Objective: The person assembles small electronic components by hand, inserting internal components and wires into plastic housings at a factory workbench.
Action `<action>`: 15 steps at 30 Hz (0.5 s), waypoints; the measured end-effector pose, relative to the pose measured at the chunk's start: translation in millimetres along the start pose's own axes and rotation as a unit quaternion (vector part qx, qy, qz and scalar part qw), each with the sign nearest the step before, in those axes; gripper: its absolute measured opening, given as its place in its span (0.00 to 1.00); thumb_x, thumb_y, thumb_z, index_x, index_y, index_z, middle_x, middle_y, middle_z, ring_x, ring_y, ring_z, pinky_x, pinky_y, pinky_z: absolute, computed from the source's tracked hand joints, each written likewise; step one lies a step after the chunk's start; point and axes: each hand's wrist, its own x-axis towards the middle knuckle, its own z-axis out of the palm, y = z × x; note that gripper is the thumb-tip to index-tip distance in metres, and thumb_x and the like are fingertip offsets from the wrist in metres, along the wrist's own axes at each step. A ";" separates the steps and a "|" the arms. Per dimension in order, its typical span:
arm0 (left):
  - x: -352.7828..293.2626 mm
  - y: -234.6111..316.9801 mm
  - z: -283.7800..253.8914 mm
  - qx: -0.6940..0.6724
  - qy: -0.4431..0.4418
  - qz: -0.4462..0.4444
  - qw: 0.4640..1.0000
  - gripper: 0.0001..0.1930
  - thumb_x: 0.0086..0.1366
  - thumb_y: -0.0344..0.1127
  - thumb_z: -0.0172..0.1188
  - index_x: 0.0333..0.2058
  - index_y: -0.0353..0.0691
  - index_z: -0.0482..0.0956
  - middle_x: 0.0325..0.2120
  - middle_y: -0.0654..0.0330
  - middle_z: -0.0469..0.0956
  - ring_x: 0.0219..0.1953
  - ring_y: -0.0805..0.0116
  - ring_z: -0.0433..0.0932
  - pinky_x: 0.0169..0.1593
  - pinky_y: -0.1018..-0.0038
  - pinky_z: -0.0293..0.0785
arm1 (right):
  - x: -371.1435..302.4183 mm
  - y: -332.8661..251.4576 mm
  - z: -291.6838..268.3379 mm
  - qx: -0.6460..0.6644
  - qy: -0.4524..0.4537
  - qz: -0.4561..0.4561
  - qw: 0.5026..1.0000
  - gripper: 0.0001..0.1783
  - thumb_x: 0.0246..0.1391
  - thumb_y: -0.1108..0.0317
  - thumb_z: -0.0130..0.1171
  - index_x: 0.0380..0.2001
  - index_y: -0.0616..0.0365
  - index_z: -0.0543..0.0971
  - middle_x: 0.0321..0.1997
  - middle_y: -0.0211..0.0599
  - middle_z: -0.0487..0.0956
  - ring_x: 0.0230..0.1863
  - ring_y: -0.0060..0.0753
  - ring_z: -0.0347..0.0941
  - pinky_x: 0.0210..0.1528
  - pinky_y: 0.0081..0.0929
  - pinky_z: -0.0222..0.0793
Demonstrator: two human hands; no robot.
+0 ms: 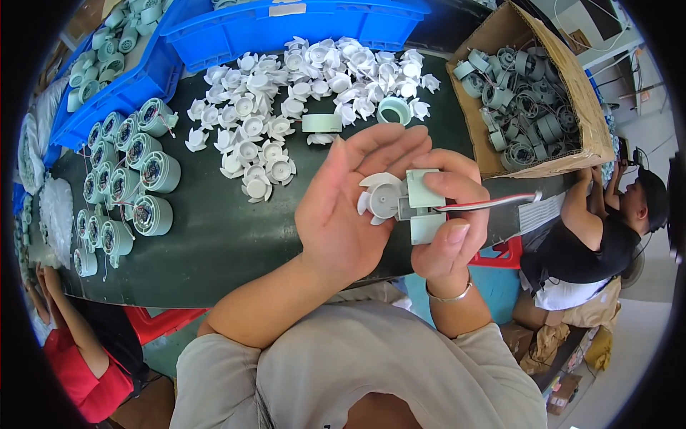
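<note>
My right hand [454, 214] pinches a pale green fan housing [426, 227] between thumb and fingers. Red, white and dark wires [493, 203] trail from it to the right, ending in a small white connector. A white fan impeller [383, 200] faces the housing's left side, joined to or touching its grey middle piece; which, I cannot tell. Behind the impeller my left hand [336, 214] lies palm up, fingers stretched out and not closed around it. Just beyond my fingers, another pale green housing [321, 124] and a pale green ring [394, 111] sit by loose white impellers [246, 129].
Several wired green fan units [153, 214] stand in rows on the dark green table [214, 250]. Blue bins [236, 36] line the far side. A cardboard box [593, 136] of wired parts stands right. One person [593, 229] works at right, another [86, 357] at lower left.
</note>
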 end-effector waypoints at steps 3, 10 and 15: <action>-1.7 -1.0 -3.0 0.052 -0.040 0.044 0.997 0.24 0.64 0.48 0.33 0.49 0.33 0.60 0.50 0.48 0.62 0.54 0.57 0.60 0.55 0.65 0.55 | -1.8 -0.7 3.1 -0.009 -0.002 -0.005 1.000 0.24 0.57 0.50 0.32 0.36 0.63 0.65 0.38 0.53 0.68 0.36 0.34 0.65 0.38 0.27 0.62; -7.4 3.7 -5.5 0.192 -0.090 0.091 0.973 0.28 0.62 0.50 0.37 0.51 0.29 0.57 0.51 0.48 0.60 0.54 0.60 0.60 0.55 0.68 0.53 | -3.0 3.3 9.3 -0.027 -0.004 -0.031 0.999 0.22 0.56 0.51 0.35 0.37 0.62 0.64 0.39 0.54 0.68 0.37 0.35 0.65 0.37 0.27 0.64; -15.1 2.2 -7.9 0.427 -0.166 0.144 0.877 0.36 0.60 0.58 0.33 0.55 0.30 0.49 0.56 0.46 0.50 0.58 0.58 0.52 0.58 0.67 0.46 | -13.9 0.4 16.7 0.084 0.020 -0.028 0.996 0.15 0.53 0.63 0.40 0.37 0.64 0.62 0.35 0.50 0.63 0.31 0.34 0.59 0.32 0.28 0.60</action>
